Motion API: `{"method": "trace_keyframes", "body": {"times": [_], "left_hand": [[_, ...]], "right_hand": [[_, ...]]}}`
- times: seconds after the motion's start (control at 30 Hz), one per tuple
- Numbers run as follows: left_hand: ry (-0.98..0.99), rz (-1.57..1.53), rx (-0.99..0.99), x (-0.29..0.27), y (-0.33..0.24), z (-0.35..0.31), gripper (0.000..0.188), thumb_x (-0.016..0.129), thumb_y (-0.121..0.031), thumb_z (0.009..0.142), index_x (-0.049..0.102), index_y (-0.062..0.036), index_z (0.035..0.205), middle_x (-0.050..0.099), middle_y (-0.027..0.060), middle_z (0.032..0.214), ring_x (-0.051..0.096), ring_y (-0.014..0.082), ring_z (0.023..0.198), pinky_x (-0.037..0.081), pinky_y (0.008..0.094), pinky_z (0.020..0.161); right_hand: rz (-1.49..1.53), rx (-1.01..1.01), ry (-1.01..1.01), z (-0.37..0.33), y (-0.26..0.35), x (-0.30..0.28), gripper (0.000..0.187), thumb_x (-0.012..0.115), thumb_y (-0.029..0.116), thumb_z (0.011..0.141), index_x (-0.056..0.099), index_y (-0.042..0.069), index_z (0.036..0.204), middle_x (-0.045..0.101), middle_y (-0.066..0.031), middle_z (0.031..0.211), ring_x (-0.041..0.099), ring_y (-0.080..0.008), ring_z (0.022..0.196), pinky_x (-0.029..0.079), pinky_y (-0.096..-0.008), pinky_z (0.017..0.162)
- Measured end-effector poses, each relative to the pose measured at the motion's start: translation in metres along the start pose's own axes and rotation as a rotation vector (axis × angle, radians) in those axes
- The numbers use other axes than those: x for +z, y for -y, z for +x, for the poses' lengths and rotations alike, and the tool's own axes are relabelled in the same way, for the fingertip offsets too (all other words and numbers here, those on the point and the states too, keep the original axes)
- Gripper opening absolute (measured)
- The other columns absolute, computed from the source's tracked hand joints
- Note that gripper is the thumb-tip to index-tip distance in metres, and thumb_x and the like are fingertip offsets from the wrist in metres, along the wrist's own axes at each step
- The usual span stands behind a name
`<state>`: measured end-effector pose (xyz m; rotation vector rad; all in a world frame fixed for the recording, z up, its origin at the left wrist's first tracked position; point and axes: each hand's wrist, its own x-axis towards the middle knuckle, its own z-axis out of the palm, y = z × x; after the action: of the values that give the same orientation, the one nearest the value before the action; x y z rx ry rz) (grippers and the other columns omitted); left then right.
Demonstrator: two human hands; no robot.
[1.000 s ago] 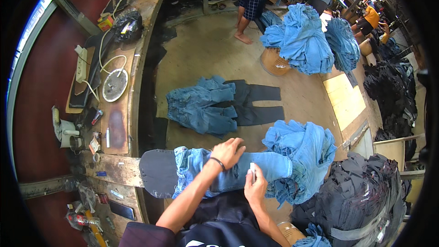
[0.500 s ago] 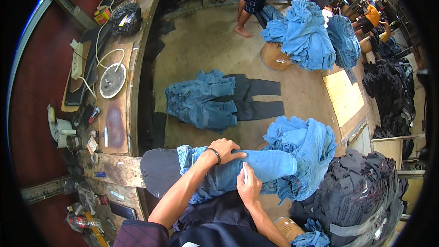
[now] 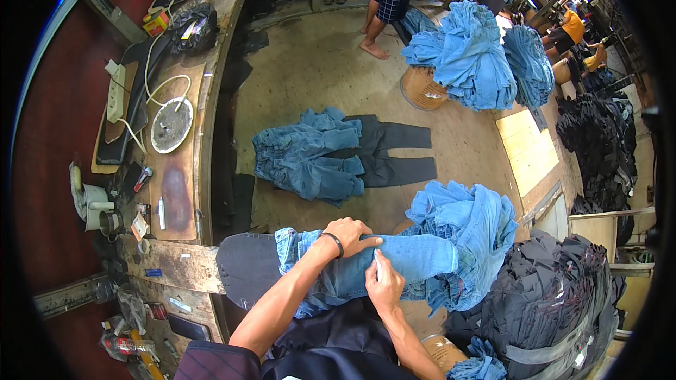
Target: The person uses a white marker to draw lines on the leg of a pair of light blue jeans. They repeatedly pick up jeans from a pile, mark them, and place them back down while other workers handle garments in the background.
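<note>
A light blue jeans leg [image 3: 415,255] is stretched over a dark, rounded-end board [image 3: 246,267] in front of me. My left hand [image 3: 350,235] lies on the denim with fingers outstretched, pressing it down, its thumb pointing right. Just below that thumb, my right hand [image 3: 384,285] grips a slim white pen-shaped tool [image 3: 379,262], its upper end at the fabric. What kind of tool it is, I cannot tell. The rest of the jeans bunches into a heap of blue denim [image 3: 482,243] at the board's right end.
A wooden bench [image 3: 201,190] runs along the left, holding a power strip [image 3: 116,91], a round plate [image 3: 172,125] and small tools. Jeans [image 3: 303,155] lie on the floor ahead. Dark cloth bundles [image 3: 542,295] crowd the right. A person [image 3: 387,0] stands beyond, near piled denim [image 3: 472,56].
Both hands stay at nearly the same spot on the jeans leg. The white tool and my right hand have shifted only very slightly. The view has moved a little.
</note>
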<state>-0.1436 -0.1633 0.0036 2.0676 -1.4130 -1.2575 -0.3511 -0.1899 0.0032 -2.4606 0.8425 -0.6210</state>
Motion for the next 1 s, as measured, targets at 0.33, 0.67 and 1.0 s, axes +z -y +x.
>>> {"method": "trace_keyframes", "body": {"times": [0.33,0.67,1.0], "left_hand": [[-0.032,0.01,0.011,0.0,-0.002,-0.001,0.057,0.059,-0.064,0.1,0.083,-0.0141,0.112,0.079,0.0218,0.101,0.074,0.0426,0.102,0.058,0.0517,0.092],[-0.525,0.066,0.145,-0.004,-0.014,-0.027,0.054,0.065,-0.06,0.098,0.079,-0.008,0.104,0.076,0.0192,0.088,0.073,0.0435,0.086,0.059,0.0524,0.079],[-0.501,0.08,-0.542,0.039,0.001,-0.144,0.066,0.074,-0.06,0.089,0.068,0.0024,0.108,0.073,0.0268,0.096,0.072,0.0446,0.097,0.057,0.051,0.089]], "right_hand": [[0.032,0.082,0.14,0.007,0.003,-0.009,0.028,0.071,-0.001,0.089,0.071,-0.004,0.118,0.077,-0.0206,0.097,0.076,-0.0366,0.077,0.06,-0.0424,0.064],[0.252,0.253,-0.055,-0.011,0.002,-0.023,0.033,0.068,0.005,0.098,0.066,-0.002,0.13,0.075,-0.0147,0.081,0.074,-0.0271,0.067,0.058,-0.0392,0.062],[0.616,0.617,-0.096,0.007,-0.036,-0.04,0.024,0.052,0.019,0.113,0.051,0.0,0.129,0.063,-0.0082,0.085,0.061,-0.0117,0.058,0.053,-0.0268,0.051]]}}
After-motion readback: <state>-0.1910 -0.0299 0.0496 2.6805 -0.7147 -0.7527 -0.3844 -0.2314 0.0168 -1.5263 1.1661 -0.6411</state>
